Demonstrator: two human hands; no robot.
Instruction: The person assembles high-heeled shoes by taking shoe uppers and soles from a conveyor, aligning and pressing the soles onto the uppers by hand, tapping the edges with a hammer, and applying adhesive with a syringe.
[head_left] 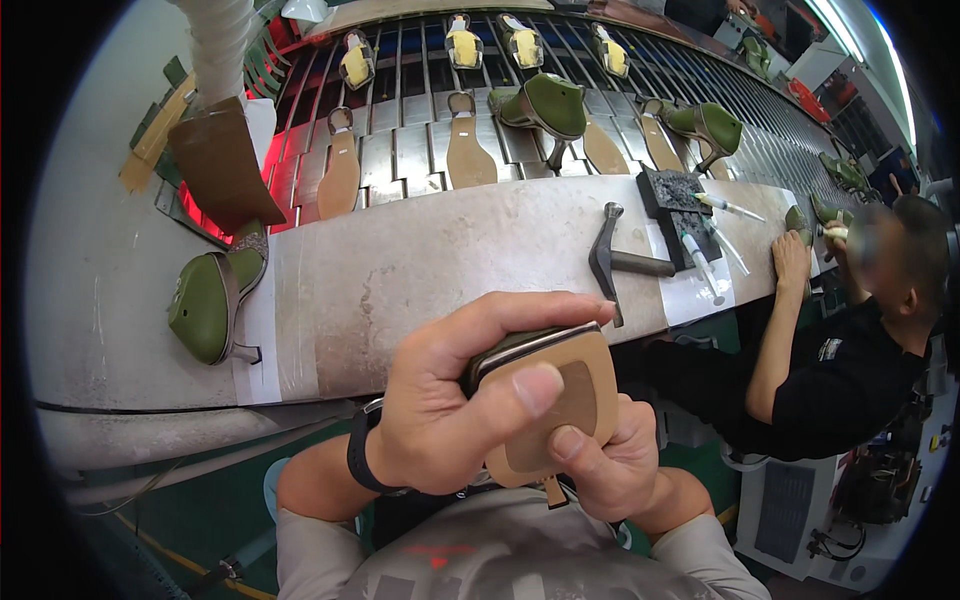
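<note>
Both my hands hold a green high-heeled shoe close in front of me, its tan sole (577, 390) turned up toward me. My left hand (440, 390) wraps round the toe end, its thumb pressing on the sole. From the right, my right hand (620, 465) grips the shoe lower down, with its thumb flat on the sole. A dark edge of the upper shows under my left fingers, and the rest of the upper is hidden. Below the sole, a short tan heel piece (555, 491) sticks out.
On the pale bench lie a hammer (612, 262), a black block (672, 195) and several syringes (702, 265). A green heeled shoe (203, 308) stands at left. Behind, a slatted metal conveyor (400, 130) carries soles (470, 155) and shoes. A co-worker (840, 370) sits at right, handling a shoe.
</note>
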